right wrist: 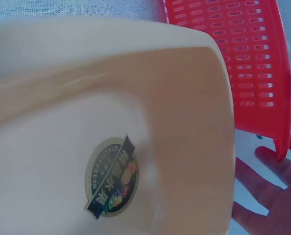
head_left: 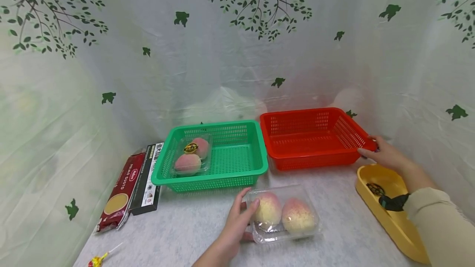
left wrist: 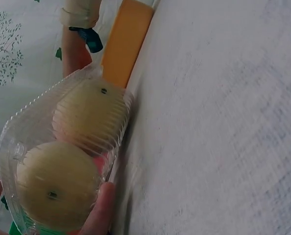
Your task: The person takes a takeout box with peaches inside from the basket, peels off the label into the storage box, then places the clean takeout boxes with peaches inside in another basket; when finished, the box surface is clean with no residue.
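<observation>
Your left hand (head_left: 234,222) has a good grip on the clear peach box (head_left: 283,215), just in front of the green basket (head_left: 211,183) and off to its right. Your right hand (head_left: 387,155) is at the far end of the red basket (head_left: 304,162), right beside the green one, fingers spread; can't tell if they're actually gripping. Another peach box (head_left: 191,155) sits inside the green basket.

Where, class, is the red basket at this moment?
In the head view, the red basket stands right of centre, just right of the green basket, with the person's right hand at its right end.
</observation>
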`<state>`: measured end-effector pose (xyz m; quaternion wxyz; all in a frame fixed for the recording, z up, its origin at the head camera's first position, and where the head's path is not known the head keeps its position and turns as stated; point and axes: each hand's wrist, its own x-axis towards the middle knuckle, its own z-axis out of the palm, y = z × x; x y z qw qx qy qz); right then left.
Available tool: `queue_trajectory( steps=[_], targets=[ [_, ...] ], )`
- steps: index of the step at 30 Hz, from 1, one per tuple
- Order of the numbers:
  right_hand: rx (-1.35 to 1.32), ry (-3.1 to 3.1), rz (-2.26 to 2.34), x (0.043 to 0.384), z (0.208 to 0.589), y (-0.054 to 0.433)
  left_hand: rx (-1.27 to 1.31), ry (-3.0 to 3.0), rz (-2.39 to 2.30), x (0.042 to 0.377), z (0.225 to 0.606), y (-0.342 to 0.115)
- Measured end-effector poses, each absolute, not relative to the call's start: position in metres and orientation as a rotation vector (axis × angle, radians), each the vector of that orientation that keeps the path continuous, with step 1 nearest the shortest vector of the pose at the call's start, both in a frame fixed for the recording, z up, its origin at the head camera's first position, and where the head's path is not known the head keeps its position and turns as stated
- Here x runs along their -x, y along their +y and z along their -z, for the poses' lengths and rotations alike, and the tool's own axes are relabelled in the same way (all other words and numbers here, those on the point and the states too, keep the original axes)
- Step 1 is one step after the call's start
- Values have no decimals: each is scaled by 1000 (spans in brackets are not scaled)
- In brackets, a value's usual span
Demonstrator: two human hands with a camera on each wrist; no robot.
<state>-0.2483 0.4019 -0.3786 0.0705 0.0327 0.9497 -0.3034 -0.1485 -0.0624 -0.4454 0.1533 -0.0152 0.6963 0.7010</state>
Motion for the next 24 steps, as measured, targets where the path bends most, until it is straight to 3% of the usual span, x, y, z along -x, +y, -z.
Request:
queue_trajectory(
  steps=[14, 24],
  targets=[
    [-45, 2830, 927, 254, 383, 405, -38, 1825, -2036, 151, 448, -78],
    [-48, 2820, 921, 254, 387, 406, -136, 1798, -2059, 139, 422, -77]
  ],
)
